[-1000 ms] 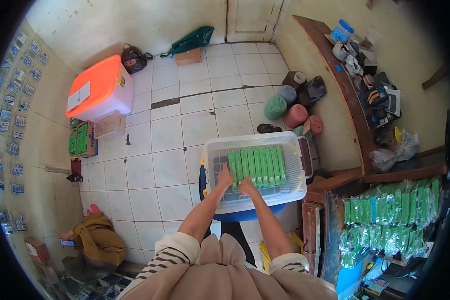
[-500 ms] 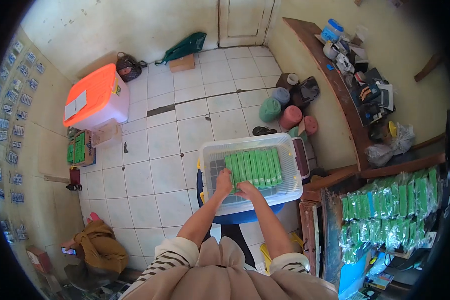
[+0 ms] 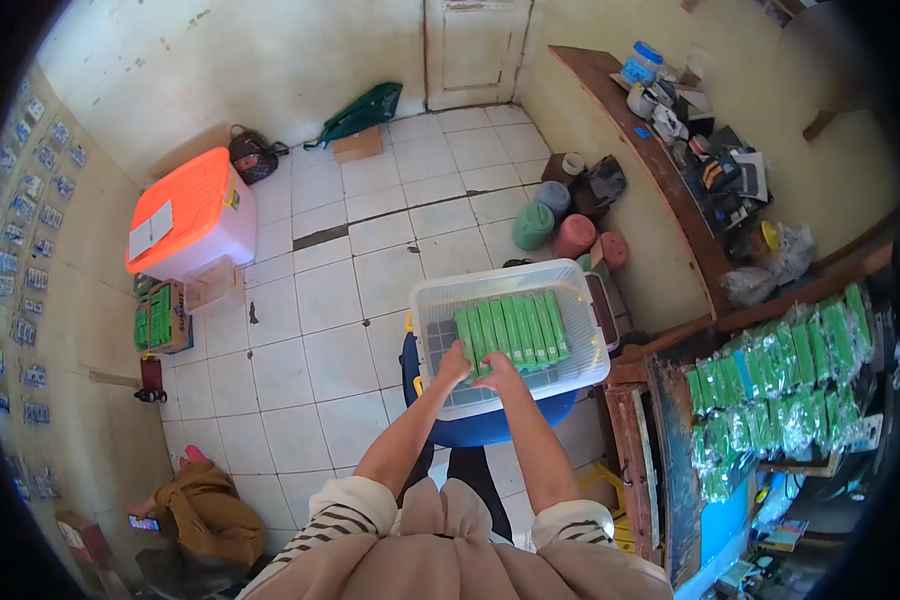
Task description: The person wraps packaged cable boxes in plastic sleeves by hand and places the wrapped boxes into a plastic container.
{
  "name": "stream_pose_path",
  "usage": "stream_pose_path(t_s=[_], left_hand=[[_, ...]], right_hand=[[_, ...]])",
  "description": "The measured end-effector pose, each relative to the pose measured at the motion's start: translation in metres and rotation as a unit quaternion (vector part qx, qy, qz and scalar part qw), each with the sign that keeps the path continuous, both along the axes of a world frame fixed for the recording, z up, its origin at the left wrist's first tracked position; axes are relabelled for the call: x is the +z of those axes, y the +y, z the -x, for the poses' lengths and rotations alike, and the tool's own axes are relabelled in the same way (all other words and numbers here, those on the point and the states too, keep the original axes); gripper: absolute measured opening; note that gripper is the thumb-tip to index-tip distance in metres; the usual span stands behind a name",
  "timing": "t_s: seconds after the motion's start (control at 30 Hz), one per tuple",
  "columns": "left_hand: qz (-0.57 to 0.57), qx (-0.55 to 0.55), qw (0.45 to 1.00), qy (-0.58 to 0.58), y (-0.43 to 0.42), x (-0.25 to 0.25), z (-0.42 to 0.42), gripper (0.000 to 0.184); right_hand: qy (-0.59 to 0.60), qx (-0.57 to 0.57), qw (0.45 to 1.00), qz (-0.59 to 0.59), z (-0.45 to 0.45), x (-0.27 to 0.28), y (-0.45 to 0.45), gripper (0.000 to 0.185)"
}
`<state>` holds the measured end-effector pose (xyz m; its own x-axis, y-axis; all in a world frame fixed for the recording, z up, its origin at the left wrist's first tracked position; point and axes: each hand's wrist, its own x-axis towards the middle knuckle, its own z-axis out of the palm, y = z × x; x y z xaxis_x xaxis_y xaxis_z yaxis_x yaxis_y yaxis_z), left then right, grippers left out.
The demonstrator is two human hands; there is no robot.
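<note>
A white plastic basket (image 3: 573, 385) in front of me holds a row of slim green boxes (image 3: 518, 328) standing side by side. My left hand (image 3: 456, 364) is closed at the left end of the row, its fingers against the leftmost box. Close beside it, my right hand (image 3: 496, 370) grips the near ends of the boxes at that same end. The fingertips of both are partly hidden. Under the basket is a blue support (image 3: 490, 430).
On the right, a wooden shelf holds many plastic-wrapped green packs (image 3: 770, 380). Rolls (image 3: 574, 235) stand by the wall. An orange-lidded bin (image 3: 185, 210) and a carton of green boxes (image 3: 160, 318) are at left. A seated person (image 3: 210, 510) holds a phone.
The view has shifted slightly, so the basket appears a little further right. Both hands stay at the left end of the row, and the boxes keep their arrangement.
</note>
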<state>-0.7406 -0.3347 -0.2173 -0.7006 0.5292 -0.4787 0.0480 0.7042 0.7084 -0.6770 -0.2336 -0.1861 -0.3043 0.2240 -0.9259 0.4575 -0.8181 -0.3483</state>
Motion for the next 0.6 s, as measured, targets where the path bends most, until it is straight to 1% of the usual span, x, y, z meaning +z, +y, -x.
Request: stream_pose_path(t_s=[0.03,0.07,0.1,0.13,0.17,0.2,0.23,0.27,0.3,0.33,0.37,0.4,0.43,0.47,0.5,0.53,0.57,0.6], left_hand=[[0.002,0.002,1.000,-0.014,0.001,0.026,0.002,0.050],[0.001,0.001,1.000,-0.027,0.004,0.043,0.003,0.051],[-0.041,-0.023,0.997,0.053,0.005,0.033,0.005,0.048],[-0.087,-0.049,0.986,0.132,0.009,0.038,0.009,0.046],[-0.131,-0.072,0.972,0.179,0.011,0.044,0.010,0.043],[-0.179,-0.098,0.954,0.222,0.012,0.076,0.007,0.040],[-0.197,-0.125,0.948,0.218,0.015,0.099,0.002,0.040],[-0.255,-0.124,0.938,0.200,0.018,0.120,-0.004,0.038],[-0.310,-0.122,0.926,0.178,0.023,0.142,-0.014,0.036],[-0.321,-0.148,0.919,0.172,0.029,0.170,-0.031,0.036],[-0.338,-0.163,0.921,0.106,0.036,0.200,-0.051,0.034],[-0.351,-0.176,0.919,0.040,0.043,0.224,-0.070,0.032],[-0.359,-0.195,0.912,0.038,0.052,0.243,-0.089,0.032],[-0.394,-0.253,0.883,0.032,0.063,0.259,-0.109,0.030],[-0.428,-0.307,0.850,0.027,0.074,0.273,-0.130,0.029],[-0.452,-0.336,0.826,0.029,0.085,0.287,-0.151,0.028],[-0.475,-0.365,0.800,0.031,0.096,0.297,-0.174,0.027],[-0.503,-0.380,0.777,0.004,0.110,0.299,-0.199,0.027]], right_hand=[[-0.027,0.019,0.999,0.003,0.003,0.026,0.002,0.033],[-0.053,0.035,0.998,0.004,0.001,0.039,0.004,0.034],[-0.050,0.018,0.999,-0.003,-0.003,0.039,0.004,0.034],[0.029,0.007,0.993,-0.110,-0.009,0.034,0.005,0.036],[0.102,-0.006,0.970,-0.222,-0.020,0.030,0.008,0.038],[0.232,0.007,0.915,-0.329,-0.039,0.026,0.011,0.036],[0.223,-0.019,0.911,-0.346,-0.060,0.054,0.014,0.036],[0.255,-0.009,0.880,-0.401,-0.085,0.106,0.005,0.029],[0.283,0.005,0.844,-0.455,-0.107,0.146,-0.003,0.024],[0.272,-0.019,0.840,-0.469,-0.133,0.161,-0.003,0.024],[0.210,-0.043,0.791,-0.573,-0.167,0.172,-0.002,0.021],[0.143,-0.064,0.729,-0.666,-0.200,0.185,-0.001,0.019],[0.087,-0.106,0.722,-0.678,-0.231,0.204,-0.002,0.017],[0.031,-0.147,0.711,-0.687,-0.264,0.224,-0.003,0.016],[-0.014,-0.177,0.716,-0.676,-0.296,0.238,-0.003,0.017],[-0.066,-0.212,0.712,-0.666,-0.323,0.258,-0.004,0.016],[-0.064,-0.242,0.671,-0.698,-0.357,0.255,0.004,0.016],[-0.082,-0.269,0.651,-0.705,-0.385,0.259,0.010,0.015]])
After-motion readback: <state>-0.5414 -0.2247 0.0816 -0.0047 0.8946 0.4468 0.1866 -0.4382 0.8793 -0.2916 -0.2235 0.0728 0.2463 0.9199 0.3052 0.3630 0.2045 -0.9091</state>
